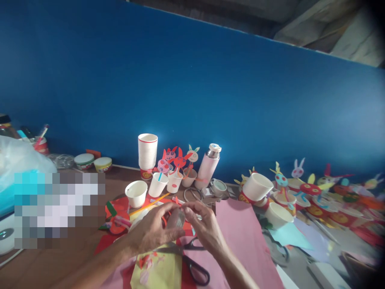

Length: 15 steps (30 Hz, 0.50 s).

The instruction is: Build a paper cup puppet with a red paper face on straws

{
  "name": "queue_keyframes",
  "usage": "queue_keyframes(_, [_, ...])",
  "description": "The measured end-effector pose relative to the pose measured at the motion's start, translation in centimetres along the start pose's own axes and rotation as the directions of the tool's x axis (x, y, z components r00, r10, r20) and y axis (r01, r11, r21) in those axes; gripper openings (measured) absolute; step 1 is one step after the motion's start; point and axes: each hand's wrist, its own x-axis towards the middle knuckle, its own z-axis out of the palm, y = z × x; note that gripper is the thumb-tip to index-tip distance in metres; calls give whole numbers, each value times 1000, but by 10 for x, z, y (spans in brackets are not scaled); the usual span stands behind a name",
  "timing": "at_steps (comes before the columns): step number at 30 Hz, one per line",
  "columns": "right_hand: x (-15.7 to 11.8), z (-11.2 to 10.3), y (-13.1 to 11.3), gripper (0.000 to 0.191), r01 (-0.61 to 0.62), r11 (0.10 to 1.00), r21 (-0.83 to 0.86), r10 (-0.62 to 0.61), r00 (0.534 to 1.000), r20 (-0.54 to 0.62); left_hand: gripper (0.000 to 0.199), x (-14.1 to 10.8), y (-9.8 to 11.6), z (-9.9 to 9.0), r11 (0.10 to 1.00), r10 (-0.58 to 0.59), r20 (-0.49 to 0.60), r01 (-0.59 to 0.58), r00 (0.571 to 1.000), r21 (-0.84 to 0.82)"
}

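In the middle of the head view, my left hand point(155, 228) is closed around a greyish see-through roll of clear tape point(177, 219), thumb below and fingers above. My right hand point(204, 224) pinches at the roll's upper right edge, thumb against forefinger; whether a loose tape end lies between them is too small to see. Under the hands are black-handled scissors point(197, 271), their blades partly hidden. They rest on coloured paper, including a yellow sheet point(162, 271) with pink and red scraps on it. A yellow pencil point(150, 204) lies just behind my left hand.
A white paper cup point(136, 193), a cup stack point(147, 152), cups with paper rabbit faces point(180, 160) and a pink thermos point(208, 166) stand behind. Pink paper point(240, 237) lies to the right, near many decorated cups point(319, 200). A plastic bag point(21, 160) sits left.
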Motion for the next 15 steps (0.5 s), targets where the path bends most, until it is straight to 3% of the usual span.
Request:
queue_keyframes(6, [1,1,-2,14,-31,997,-65,27,998,-48,52,-4,9,-8,999,-27,58,26,998,23])
queue_keyframes(15, [-1,5,-2,24,7,986,-165,-13,999,-37,52,-5,12,-10,994,6,143,10,990,-112])
